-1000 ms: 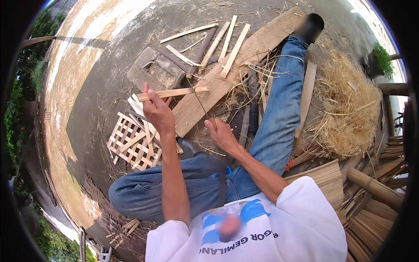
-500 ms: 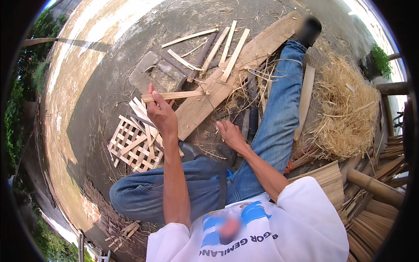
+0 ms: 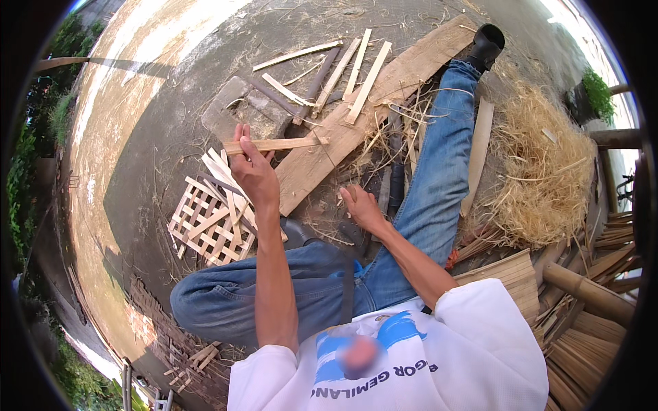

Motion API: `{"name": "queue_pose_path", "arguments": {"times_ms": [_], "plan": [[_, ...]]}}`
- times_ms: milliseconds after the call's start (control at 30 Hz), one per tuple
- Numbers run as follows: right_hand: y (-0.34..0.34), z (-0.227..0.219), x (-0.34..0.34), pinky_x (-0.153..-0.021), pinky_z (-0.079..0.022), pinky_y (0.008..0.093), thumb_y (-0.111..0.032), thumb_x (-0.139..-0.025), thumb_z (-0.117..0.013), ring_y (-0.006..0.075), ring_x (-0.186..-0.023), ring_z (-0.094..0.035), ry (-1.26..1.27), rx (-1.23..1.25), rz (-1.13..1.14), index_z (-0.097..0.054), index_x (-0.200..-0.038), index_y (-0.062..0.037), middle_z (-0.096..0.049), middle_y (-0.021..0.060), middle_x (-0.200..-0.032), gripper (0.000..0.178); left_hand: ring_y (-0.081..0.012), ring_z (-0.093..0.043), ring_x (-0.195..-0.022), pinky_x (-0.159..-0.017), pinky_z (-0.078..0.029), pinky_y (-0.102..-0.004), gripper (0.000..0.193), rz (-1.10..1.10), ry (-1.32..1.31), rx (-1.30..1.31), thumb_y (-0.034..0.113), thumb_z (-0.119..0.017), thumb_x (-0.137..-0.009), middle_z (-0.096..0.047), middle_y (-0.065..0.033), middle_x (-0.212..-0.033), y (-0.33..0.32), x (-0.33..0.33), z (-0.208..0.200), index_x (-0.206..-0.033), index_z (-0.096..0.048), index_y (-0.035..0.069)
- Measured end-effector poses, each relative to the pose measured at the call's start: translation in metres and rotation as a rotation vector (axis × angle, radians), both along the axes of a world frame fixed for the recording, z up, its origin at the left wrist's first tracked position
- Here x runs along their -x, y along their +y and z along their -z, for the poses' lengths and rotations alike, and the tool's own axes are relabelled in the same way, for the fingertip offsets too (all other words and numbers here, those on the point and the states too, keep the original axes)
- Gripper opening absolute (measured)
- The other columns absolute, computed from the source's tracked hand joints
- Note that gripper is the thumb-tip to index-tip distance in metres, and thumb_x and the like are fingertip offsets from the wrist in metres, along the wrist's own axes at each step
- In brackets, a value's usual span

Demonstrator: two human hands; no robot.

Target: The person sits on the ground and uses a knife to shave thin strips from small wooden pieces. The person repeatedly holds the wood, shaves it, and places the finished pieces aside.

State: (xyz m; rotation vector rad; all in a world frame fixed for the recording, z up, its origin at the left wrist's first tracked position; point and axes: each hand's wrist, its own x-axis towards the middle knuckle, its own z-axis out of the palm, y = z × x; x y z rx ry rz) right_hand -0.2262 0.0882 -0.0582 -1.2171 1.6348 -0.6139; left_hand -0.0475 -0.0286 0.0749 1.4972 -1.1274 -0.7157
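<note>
My left hand (image 3: 255, 171) grips a flat bamboo strip (image 3: 291, 144) near its left end, thumb on top and a few fingers raised behind it. The strip's right end rests against or just over a long wooden plank (image 3: 308, 168). My right hand (image 3: 363, 207) is curled closed, lower and to the right, beside my outstretched leg. What it holds, if anything, is hidden. A thin dark line (image 3: 331, 156) runs from near the strip's right end toward this hand; I cannot tell what it is. Left of my left wrist lies a woven lattice of strips (image 3: 199, 222), with loose strips on it.
A concrete block (image 3: 229, 113) sits beyond my left hand. Several cut strips (image 3: 370, 82) lie around the plank's far part. Pale shavings (image 3: 541, 164) are heaped right of my leg (image 3: 439, 164). Bamboo poles (image 3: 589, 294) and split bamboo stand at the lower right.
My left hand's fingers have shifted slightly on the strip, with more of them raised behind it. My right hand has barely moved.
</note>
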Motion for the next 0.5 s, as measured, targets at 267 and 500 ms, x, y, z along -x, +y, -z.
{"name": "queue_pose_path", "arguments": {"times_ms": [267, 500], "plan": [[-0.001, 0.013, 0.009, -0.079, -0.049, 0.0609, -0.046, -0.105, -0.049, 0.0566, -0.087, -0.063, 0.045, 0.057, 0.016, -0.057, -0.112, -0.0027, -0.066, 0.0337, -0.083, 0.045, -0.0256, -0.066, -0.117, -0.082, -0.066, -0.0358, 0.045, 0.035, -0.018, 0.020, 0.026, -0.035, -0.112, -0.061, -0.0179, -0.139, -0.002, 0.003, -0.003, -0.147, -0.045, -0.001], [0.014, 0.054, 0.018, -0.062, -0.050, 0.0503, -0.053, -0.103, -0.051, 0.0402, -0.063, -0.063, 0.022, 0.012, 0.115, -0.056, -0.095, -0.0013, -0.062, 0.0195, -0.066, 0.052, -0.0270, -0.065, -0.120, -0.095, -0.058, -0.0376, 0.044, 0.163, 0.035, -0.016, 0.024, -0.041, -0.111, -0.063, -0.0211, -0.136, 0.002, 0.019, -0.001, -0.151, -0.043, 0.006]]}}
